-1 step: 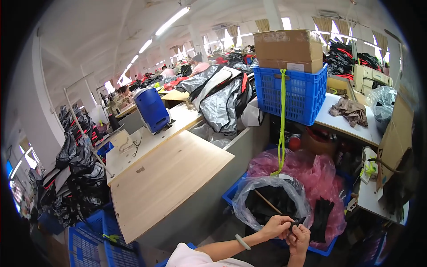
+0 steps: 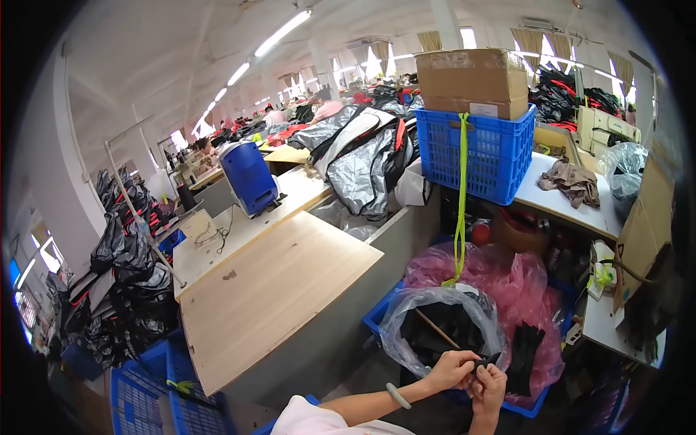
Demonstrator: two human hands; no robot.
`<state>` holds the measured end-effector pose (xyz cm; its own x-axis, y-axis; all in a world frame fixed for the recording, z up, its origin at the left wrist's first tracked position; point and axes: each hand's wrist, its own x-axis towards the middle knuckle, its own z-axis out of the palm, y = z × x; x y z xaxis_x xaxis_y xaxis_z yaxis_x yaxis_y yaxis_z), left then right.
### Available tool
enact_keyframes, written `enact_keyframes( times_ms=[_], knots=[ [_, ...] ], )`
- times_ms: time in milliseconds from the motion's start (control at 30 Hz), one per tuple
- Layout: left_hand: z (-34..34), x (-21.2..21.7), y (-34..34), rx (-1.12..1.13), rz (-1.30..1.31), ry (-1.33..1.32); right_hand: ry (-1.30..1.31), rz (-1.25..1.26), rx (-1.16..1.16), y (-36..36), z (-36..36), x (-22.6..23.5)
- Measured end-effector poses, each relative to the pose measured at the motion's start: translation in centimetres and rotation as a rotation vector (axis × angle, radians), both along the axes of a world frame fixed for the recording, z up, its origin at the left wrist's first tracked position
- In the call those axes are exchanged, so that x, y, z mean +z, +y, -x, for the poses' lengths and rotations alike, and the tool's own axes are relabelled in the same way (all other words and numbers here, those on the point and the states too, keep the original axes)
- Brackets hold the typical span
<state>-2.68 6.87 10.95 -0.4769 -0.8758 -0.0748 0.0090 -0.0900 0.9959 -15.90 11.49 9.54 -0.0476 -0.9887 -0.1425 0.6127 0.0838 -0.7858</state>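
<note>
My left hand (image 2: 449, 370), with a pale bracelet (image 2: 397, 395) on its wrist, and my right hand (image 2: 490, 388) meet at the bottom of the view. Both pinch a small black fabric piece (image 2: 487, 360) between their fingertips. Just beyond the hands a clear plastic bag (image 2: 406, 319) lies open with more black pieces (image 2: 449, 330) and a thin stick inside. To its right, dark glove-like pieces (image 2: 525, 351) rest on a pink plastic bag (image 2: 500, 275).
The bags sit in a blue bin (image 2: 378, 313) beside a wooden table (image 2: 268, 290). A yellow-green strap (image 2: 460, 196) hangs from a blue crate (image 2: 475, 152) carrying a cardboard box (image 2: 471, 80). A blue machine (image 2: 249, 176) stands at the back left, blue crates (image 2: 156, 395) lower left.
</note>
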Motion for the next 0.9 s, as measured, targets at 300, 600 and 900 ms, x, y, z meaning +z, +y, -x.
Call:
enact_keyframes(
  times_ms=[300,600,900],
  knots=[
    [-1.5,-0.2,0.2,0.219,0.148,-0.014,0.511,0.148,-0.591,-1.3,-2.7,1.5],
    [-0.5,-0.9,0.7,-0.008,-0.141,0.339,0.978,0.245,-0.84,-1.5,-3.1,1.0],
    [-1.2,-1.3,0.1,0.185,0.043,0.166,-0.089,0.031,-0.288,0.1,-0.6,-0.3]
  ],
)
